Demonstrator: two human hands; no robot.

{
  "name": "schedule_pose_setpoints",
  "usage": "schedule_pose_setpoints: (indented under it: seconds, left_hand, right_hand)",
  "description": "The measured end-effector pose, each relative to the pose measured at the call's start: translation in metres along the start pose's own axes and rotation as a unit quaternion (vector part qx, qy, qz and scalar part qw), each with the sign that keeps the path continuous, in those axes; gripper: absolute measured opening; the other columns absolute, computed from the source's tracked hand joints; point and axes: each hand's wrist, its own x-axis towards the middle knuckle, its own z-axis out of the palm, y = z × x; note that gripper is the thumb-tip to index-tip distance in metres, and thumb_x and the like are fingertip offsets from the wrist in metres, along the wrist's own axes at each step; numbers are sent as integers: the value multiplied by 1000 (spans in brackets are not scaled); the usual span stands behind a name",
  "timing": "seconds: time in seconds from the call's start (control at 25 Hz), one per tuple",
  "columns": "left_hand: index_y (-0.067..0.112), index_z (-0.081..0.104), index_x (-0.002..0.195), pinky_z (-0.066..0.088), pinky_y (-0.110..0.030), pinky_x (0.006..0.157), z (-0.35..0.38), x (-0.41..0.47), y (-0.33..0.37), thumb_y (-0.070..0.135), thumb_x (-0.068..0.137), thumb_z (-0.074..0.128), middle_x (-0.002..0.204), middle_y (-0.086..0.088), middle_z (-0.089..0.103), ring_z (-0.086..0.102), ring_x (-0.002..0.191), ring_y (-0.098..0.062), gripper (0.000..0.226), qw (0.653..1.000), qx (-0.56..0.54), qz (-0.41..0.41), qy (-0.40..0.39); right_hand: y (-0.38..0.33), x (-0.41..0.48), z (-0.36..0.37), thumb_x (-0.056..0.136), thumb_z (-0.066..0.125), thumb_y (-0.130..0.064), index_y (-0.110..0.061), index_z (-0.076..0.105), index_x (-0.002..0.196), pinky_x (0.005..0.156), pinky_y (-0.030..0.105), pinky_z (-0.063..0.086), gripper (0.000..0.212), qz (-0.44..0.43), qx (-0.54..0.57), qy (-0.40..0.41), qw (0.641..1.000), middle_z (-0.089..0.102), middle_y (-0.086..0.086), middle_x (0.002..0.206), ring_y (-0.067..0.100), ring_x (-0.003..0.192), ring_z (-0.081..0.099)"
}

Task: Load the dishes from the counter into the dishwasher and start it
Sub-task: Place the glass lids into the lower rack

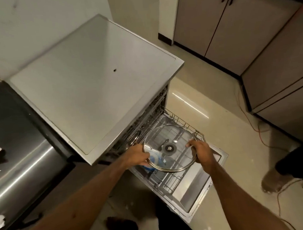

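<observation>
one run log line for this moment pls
step: loading | glass lid: held over lower rack | left hand: grips rim | right hand: grips opposite rim | dishwasher door: open

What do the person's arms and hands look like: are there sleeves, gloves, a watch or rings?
The left forearm and right forearm are bare to the frame edge; no sleeve shows. The left hand and right hand wear no gloves, and no watch, bracelet or ring is visible.

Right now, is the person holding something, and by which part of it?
A glass lid, held by its metal rim: the left hand grips the left edge, the right hand the right edge, over the dishwasher rack.
</observation>
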Motion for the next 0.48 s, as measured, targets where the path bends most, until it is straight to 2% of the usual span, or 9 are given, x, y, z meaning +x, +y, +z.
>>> schedule_pose_setpoints:
  seconds: [0.08,0.16,0.28,0.32,0.36,0.44,0.48]
  left_hand:
    - [16,55,130,58,-42,95,19,22,0,35,88,73,124,-5,66,68,108,-22,50,985,164,17,59]
    - [23,51,144,52,-40,102,37,50,-1,41,90,70,144,-2,54,59,122,-21,60,968,224,81,78]
    - [34,45,152,48,-34,100,69,92,4,61,91,65,150,3,52,56,127,-18,70,974,179,134,-31]
    - [36,39,154,47,-36,100,80,109,6,59,90,68,150,3,52,54,129,-19,74,965,215,144,-44]
    - [35,34,155,47,-39,100,88,127,6,48,91,71,149,2,52,53,131,-21,75,946,282,156,-26]
    - [28,33,152,50,-44,98,98,160,6,18,93,69,141,-4,57,57,125,-27,70,891,404,199,60]
    - [23,35,148,52,-45,95,98,175,6,9,93,66,134,-7,60,61,119,-29,64,872,436,205,93]
  right_hand:
    - [20,18,5,107,52,-29,-6,74,100,48,24,32,32,19,-13,23,999,38,-5,59,11,51,35]
    - [37,42,18,106,53,-27,-10,73,99,53,28,35,28,33,-29,37,998,41,-3,60,12,53,39]
    - [56,85,46,105,54,-25,-11,72,94,62,36,43,25,42,-31,67,996,54,5,68,21,63,51]
    - [61,102,55,105,53,-25,-11,71,94,63,36,44,25,47,-24,74,996,57,6,71,22,66,54]
    - [64,118,64,106,52,-26,-12,70,94,61,35,45,26,52,-18,80,995,60,7,74,21,66,55]
    - [66,147,80,108,52,-29,-10,69,98,59,34,47,28,47,0,85,995,64,7,77,18,64,57]
    - [67,162,86,108,53,-32,-8,69,101,60,33,49,30,39,12,87,995,67,7,80,19,65,60]
